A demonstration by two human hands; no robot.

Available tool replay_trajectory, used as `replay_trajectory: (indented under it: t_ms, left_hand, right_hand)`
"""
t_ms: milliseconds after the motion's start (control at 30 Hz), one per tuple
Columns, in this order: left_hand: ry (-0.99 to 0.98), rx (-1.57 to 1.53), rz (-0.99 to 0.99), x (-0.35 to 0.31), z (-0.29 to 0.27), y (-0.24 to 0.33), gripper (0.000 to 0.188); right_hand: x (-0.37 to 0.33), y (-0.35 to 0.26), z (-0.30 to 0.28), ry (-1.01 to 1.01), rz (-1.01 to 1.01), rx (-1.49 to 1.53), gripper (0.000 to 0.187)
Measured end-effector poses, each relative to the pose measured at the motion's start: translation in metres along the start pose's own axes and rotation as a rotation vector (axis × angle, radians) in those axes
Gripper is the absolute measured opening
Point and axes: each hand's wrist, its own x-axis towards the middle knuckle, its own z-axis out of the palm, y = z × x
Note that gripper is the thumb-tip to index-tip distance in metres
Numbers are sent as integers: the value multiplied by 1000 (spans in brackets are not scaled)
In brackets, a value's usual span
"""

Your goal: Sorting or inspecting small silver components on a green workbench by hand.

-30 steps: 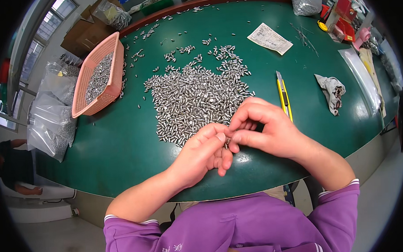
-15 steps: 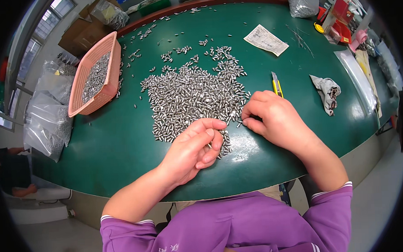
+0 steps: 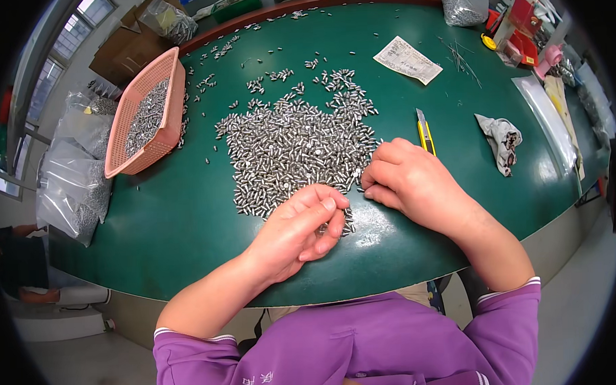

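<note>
A wide heap of small silvery metal pins with rounded ends covers the middle of the green table. At the heap's near edge is my left hand, its fingers curled and the thumb pressed against the index finger. Whatever lies inside that curl is hidden. Some pins show just beyond and beside its fingertips. To the right, my right hand rests low over the heap's right edge. Thumb and forefinger are pinched together there, with a small metal pin at their tips.
A pink plastic basket of pins stands at the left, beside clear bags of metal parts. Right of the heap lie a yellow utility knife, a printed paper slip, thin wires and a crumpled wrapper.
My right hand has shifted slightly left, closer to the heap and my left hand. My left hand has moved very little, its fingers still curled.
</note>
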Motion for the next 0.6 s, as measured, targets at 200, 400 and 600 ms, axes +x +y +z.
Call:
replay_trajectory:
  t_ms: [200, 400, 600]
  left_hand:
    - [26, 87, -19, -1, 6, -3, 14]
    - [-9, 151, -58, 0, 5, -5, 15]
    - [-15, 87, -27, 0, 4, -4, 15]
  right_hand:
    - [6, -11, -3, 72, -67, 198, 14]
    - [6, -15, 3, 77, -162, 301, 14]
    - [3, -6, 1, 67, 46, 91, 12]
